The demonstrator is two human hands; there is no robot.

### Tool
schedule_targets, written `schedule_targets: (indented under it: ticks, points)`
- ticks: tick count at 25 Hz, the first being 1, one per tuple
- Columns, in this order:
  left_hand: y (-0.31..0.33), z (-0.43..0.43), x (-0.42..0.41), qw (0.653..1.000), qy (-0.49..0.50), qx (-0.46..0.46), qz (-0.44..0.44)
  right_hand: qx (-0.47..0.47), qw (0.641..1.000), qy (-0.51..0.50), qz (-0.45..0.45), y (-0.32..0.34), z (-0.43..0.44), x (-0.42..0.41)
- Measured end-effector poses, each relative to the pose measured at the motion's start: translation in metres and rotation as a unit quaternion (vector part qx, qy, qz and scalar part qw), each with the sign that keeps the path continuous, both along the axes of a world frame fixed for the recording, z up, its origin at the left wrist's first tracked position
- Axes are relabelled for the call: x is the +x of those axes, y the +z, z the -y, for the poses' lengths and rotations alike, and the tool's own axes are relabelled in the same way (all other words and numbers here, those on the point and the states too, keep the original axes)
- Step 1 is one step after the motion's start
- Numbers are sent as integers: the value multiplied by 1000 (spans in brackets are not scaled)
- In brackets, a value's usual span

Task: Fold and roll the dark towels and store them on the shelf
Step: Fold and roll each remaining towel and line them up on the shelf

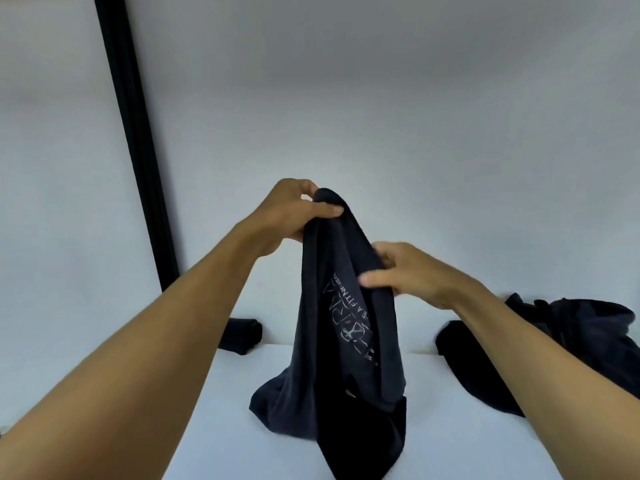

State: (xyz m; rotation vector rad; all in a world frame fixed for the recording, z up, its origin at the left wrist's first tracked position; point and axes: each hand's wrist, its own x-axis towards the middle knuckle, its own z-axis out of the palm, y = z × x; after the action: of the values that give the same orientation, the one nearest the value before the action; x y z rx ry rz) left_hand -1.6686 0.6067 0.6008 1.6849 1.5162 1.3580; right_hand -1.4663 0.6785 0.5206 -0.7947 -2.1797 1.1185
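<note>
1. At the centre of the frame, my left hand grips the top corner of a dark navy cloth towel printed with white lettering. My thumb lies over the fabric and my fingers curl round behind it.
2. Lower and to the right, my right hand pinches the same towel along its right edge, thumb laid across the front and fingers curled into the cloth.
3. The towel hangs between both hands in a narrow drape. Its lower end rests bunched on the flat white surface at the bottom centre of the frame.
4. The lettering runs down the towel's front, too creased to read in full.
5. A small rolled dark towel lies at the far edge of the white surface, left of centre, apart from the one I hold.
6. A loose heap of dark towels sits at the right of the frame, partly behind my right forearm.
7. A black upright post runs down the upper left of the frame against the pale wall.
</note>
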Motion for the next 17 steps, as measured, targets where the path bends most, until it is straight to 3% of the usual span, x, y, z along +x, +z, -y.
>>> schedule_targets:
  ticks: [3, 7, 10, 13, 15, 17]
  points:
    - [9, 2, -20, 997, 52, 38, 38, 86, 977, -57, 187, -36, -20, 17]
    - [18, 2, -58, 994, 86, 59, 10, 148, 941, -136, 272, -37, -49, 50]
    - [18, -7, -79, 985, 97, 28, -138, 229, 914, -161, 293, -12, -81, 65]
    - [17, -34, -85, 932, 177, -31, -315, 260, 898, -180, 306, 15, -127, 70]
    - [23, -53, -87, 933, 229, -10, -279, 289, 881, -227, 297, 40, -151, 65]
    - [47, -68, -87, 959, 257, 62, -105, 334, 880, -290, 174, 88, -161, 60]
